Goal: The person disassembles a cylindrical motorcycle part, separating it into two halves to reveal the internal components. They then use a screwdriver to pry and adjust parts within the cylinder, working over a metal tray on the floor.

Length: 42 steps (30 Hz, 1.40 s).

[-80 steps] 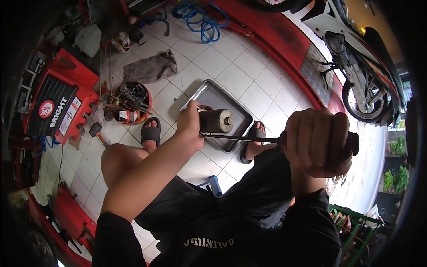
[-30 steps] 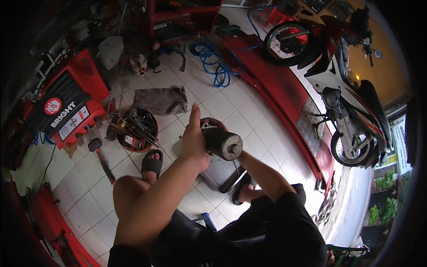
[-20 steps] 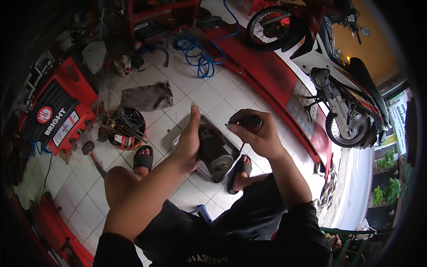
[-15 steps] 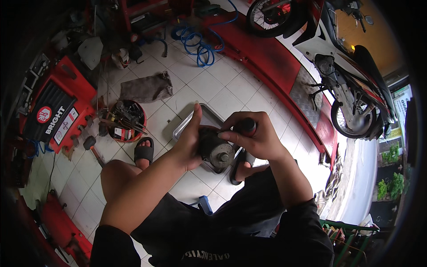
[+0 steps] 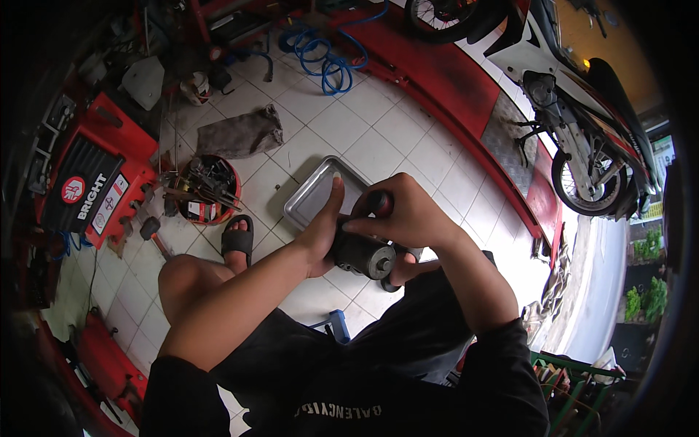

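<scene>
A dark, grimy cylindrical motor (image 5: 366, 256) with a round boss on its end is in front of me, above the floor. My left hand (image 5: 320, 233) wraps round its left side, thumb pointing up and away. In my right hand (image 5: 415, 211) is a screwdriver, its black and red handle (image 5: 379, 203) poking out of the curled fingers. The right fingertips press near the top of the motor; the screwdriver's tip is hidden there. Beneath the hands a shallow metal tray (image 5: 309, 197) rests on the tiles, its right part covered by my hands.
Left of the tray stands a red tub (image 5: 231, 182) crammed with tools. A grey rag (image 5: 240, 133) lies beyond it, and a hammer (image 5: 151, 229) nearby. A coiled blue hose (image 5: 320, 58), a red ramp (image 5: 437, 95) and a motorcycle (image 5: 568, 124) are farther off. Between my legs is a blue object (image 5: 338, 325).
The motor has tilted, its end boss swinging right and slightly down, so more of its side shows. Both hands turned with it, keeping their hold; the view shifted slightly.
</scene>
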### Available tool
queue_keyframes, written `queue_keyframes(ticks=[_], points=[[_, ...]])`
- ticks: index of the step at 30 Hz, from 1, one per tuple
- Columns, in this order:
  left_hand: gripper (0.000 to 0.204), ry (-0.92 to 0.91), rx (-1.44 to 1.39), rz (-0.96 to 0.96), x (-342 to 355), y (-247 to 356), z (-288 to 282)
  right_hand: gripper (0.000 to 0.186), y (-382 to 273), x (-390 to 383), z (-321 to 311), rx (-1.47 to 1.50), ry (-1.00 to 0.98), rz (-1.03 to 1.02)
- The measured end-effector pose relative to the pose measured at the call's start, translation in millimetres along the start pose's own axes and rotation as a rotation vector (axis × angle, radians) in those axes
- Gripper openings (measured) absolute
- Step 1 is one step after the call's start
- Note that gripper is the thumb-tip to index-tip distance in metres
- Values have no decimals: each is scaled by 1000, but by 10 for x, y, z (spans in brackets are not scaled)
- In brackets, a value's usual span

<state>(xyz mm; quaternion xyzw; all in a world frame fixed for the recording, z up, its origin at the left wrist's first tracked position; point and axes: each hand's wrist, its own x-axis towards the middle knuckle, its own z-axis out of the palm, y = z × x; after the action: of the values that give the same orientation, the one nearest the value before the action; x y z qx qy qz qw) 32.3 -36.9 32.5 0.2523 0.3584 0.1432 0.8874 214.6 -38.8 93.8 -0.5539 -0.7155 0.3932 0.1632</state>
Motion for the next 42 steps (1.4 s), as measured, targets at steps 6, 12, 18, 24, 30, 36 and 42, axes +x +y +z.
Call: queue_keyframes(ticks=[6,12,18,24,30,36,42], points=[[118,-83,-145,28,-71,-19,-8,28,39,23,57,-51,-17,29],[110,-69,-145,33,-21,-13,43,42,157,45,57,9,-11,37],[111,-145,-202,90,-83,-55,-197,40,-137,212,118,-55,-40,47],[115,-38,-153,22,266,-197,-127,34,-56,106,179,75,89,62],[118,-32,-108,35,274,-254,-115,43,92,16,303,16,182,41],[117,-43,-111,25,261,-154,-121,51,200,140,176,104,107,99],[109,57,-169,75,136,-22,62,51,164,199,71,60,133,49]])
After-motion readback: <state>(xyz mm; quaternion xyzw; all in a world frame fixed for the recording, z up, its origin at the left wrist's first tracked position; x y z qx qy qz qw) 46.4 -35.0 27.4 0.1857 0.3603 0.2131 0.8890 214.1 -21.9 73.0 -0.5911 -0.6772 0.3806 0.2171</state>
